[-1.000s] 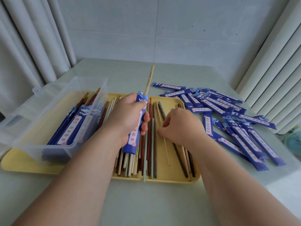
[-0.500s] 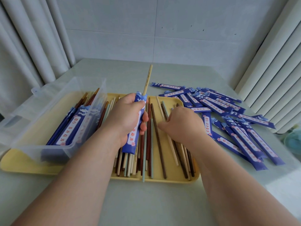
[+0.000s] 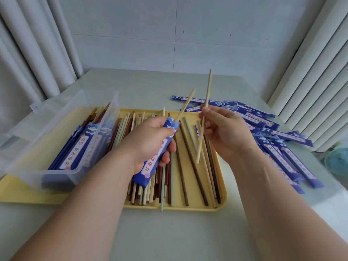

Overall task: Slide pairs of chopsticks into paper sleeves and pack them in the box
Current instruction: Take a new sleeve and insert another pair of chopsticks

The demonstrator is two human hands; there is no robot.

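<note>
The left hand (image 3: 148, 142), at frame centre, grips a blue paper sleeve (image 3: 150, 166) with one pale chopstick (image 3: 185, 105) poking from its top. Just right of it, the right hand (image 3: 229, 134) pinches a second pale chopstick (image 3: 208, 87) above the yellow tray (image 3: 223, 189). The clear box (image 3: 62, 117) sits at the left.

Clear glossy plastic box (image 3: 62, 129), matt yellow tray (image 3: 222, 185), printed paper sleeves (image 3: 290, 155), pale bare-wood chopstick (image 3: 204, 117).

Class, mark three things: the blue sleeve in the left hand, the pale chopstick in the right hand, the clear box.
blue sleeve (image 3: 148, 169), head view, printed lower part.
pale chopstick (image 3: 208, 87), head view, upper shaft.
clear box (image 3: 75, 108), head view, far wall.
</note>
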